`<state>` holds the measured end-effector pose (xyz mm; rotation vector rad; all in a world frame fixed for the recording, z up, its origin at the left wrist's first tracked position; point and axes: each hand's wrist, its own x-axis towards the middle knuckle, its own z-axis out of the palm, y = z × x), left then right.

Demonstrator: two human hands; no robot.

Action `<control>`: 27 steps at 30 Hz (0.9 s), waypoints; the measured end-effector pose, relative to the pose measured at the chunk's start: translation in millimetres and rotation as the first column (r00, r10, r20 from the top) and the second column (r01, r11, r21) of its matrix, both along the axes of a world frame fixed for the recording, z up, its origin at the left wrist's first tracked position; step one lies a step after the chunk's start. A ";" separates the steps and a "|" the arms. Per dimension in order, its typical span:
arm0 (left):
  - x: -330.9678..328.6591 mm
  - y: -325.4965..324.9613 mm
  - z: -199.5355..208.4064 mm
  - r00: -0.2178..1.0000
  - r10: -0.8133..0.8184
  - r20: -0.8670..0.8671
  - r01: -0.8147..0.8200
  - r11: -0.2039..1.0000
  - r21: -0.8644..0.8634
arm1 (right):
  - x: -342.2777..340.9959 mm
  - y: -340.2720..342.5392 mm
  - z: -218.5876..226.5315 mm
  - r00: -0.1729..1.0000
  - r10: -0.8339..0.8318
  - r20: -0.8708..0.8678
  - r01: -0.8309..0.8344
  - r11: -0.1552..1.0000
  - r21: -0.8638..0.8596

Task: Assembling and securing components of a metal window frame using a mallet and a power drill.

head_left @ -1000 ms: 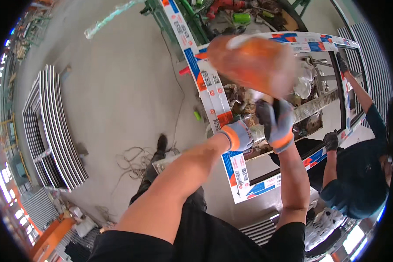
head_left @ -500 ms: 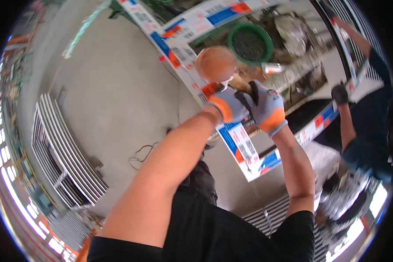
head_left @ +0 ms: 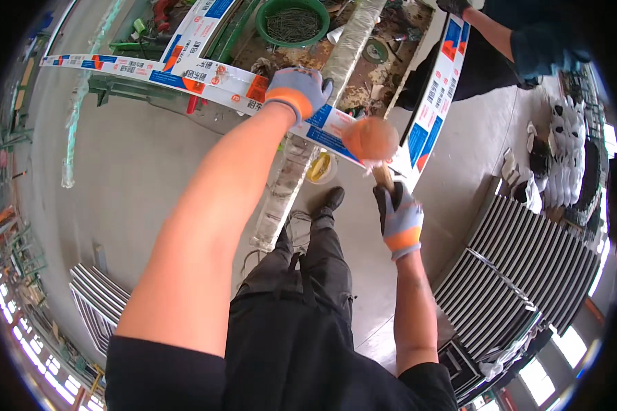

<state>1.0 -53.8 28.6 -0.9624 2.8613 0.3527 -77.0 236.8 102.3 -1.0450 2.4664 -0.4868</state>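
Here, one mallet point(head_left: 375, 155) is gripped by the right hand point(head_left: 400, 219), its head point(head_left: 369, 138) pointed up and left over the near bar point(head_left: 326, 136) of one frame point(head_left: 432, 109), which slants down rightward from the left hand point(head_left: 299, 90), laid farther off, its grip hidden, while one green bowl point(head_left: 260, 22) is seen beyond.

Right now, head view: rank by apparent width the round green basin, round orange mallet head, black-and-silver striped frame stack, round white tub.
1. Frame stack
2. Basin
3. Mallet head, blurred
4. Tub
On-screen width only; differing nearness leaves true sizes unsure.
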 end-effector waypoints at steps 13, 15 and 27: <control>5.4 -0.9 2.0 0.999 -0.027 -0.029 0.027 0.999 0.027 | 21.1 -17.8 -28.9 0.990 0.082 -0.114 -0.080 0.997 0.018; 9.2 7.4 3.7 0.998 -0.003 0.064 -0.002 0.997 0.083 | 27.3 -13.9 -4.8 0.997 0.070 -0.039 -0.062 0.985 0.158; 0.1 2.9 5.9 0.988 0.078 0.133 -0.070 0.996 -0.061 | 36.0 15.8 -29.1 0.989 -0.102 -0.102 0.115 0.986 0.124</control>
